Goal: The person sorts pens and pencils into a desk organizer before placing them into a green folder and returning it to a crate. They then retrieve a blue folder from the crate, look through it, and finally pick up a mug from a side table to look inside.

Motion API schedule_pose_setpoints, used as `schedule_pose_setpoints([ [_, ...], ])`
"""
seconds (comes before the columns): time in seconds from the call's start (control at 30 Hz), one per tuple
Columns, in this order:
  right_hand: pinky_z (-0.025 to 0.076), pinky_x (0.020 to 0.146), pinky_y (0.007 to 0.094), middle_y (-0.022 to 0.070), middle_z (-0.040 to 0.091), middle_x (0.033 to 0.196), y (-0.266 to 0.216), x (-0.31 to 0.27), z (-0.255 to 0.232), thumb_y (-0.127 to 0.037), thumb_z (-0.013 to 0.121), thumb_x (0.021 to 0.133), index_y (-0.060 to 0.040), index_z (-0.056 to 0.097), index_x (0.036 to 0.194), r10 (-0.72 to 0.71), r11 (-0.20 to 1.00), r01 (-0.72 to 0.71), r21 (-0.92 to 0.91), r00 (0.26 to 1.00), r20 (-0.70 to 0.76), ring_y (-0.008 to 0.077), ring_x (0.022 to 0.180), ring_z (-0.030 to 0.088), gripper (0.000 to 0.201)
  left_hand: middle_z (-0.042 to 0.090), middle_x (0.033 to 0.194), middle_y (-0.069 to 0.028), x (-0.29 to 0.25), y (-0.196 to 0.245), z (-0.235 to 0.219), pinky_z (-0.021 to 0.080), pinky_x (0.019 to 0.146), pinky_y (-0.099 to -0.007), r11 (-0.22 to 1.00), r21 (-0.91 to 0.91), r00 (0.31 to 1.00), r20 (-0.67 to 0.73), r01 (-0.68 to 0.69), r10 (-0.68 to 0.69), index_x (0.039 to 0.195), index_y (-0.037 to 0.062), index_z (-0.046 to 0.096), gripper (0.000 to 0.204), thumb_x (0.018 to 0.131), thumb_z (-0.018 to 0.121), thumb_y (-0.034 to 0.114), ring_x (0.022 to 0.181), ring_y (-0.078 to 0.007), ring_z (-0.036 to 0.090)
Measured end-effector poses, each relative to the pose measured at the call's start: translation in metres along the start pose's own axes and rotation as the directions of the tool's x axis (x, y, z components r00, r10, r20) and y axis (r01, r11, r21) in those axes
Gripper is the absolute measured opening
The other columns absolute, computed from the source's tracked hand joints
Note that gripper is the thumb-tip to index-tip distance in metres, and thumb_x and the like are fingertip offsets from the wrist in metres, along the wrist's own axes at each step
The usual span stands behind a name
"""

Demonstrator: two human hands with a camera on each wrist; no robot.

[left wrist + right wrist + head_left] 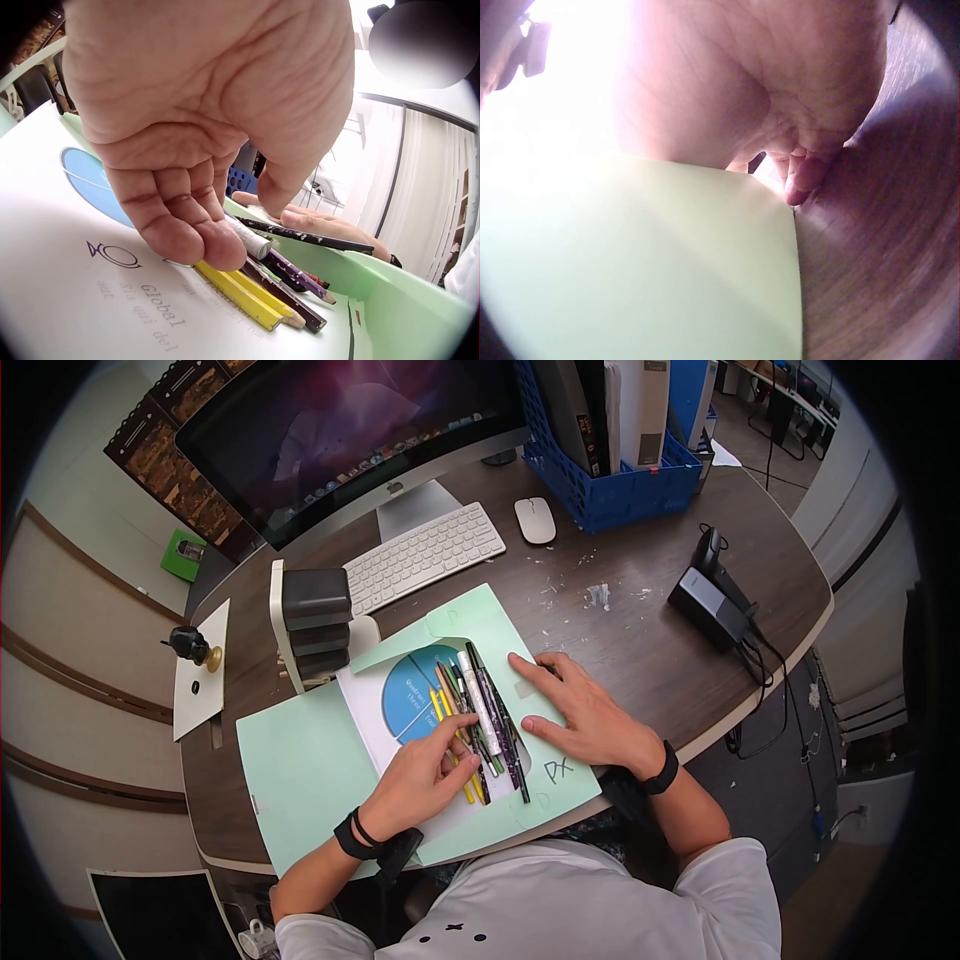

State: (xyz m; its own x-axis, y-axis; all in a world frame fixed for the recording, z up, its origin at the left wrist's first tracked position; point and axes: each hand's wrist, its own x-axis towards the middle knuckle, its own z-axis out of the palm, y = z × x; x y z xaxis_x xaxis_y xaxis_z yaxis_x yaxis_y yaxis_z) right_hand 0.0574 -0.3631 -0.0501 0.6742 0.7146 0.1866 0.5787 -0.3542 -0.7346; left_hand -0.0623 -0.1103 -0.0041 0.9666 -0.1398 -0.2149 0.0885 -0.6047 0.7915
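An open pale green folder lies on the desk, with a printed sheet bearing a blue circle inside. Several pencils and pens lie in a bundle on the sheet, among them yellow pencils and a white marker. Over the bundle, the left hand has its fingers loosely bent, the index fingertip at the white marker; whether it presses is unclear. The right hand rests at the folder's right edge, thumb and index finger on the green flap, other fingers beyond the edge by the desk surface.
Behind the folder stand a keyboard, a mouse and a monitor. A blue file rack holds binders. Black devices with cables are at the right, a black and white holder at the left. White scraps dot the desk.
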Motion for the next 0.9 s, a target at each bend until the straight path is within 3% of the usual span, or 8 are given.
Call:
schedule_pose_setpoints([
  [0.9, 0.045, 0.114, 0.0481, 0.0279, 0.051, 0.145, 0.001, 0.0, -0.001, -0.03, 0.073, 0.099, -0.0085, 0.045, 0.164, 0.018, 0.999, -0.018, 0.029, 1.0, 0.01, 0.0444, 0.134, 0.054, 0.074, 0.07, 0.09, -0.0029, 0.007, -0.012, 0.004, 0.046, 0.064, -0.025, 0.995, -0.099, 1.0, 0.016, -0.018, 0.019, 0.148, 0.0018, 0.054, 0.045, 0.105, 0.066, 0.01, 0.07, -0.0069, 0.058],
])
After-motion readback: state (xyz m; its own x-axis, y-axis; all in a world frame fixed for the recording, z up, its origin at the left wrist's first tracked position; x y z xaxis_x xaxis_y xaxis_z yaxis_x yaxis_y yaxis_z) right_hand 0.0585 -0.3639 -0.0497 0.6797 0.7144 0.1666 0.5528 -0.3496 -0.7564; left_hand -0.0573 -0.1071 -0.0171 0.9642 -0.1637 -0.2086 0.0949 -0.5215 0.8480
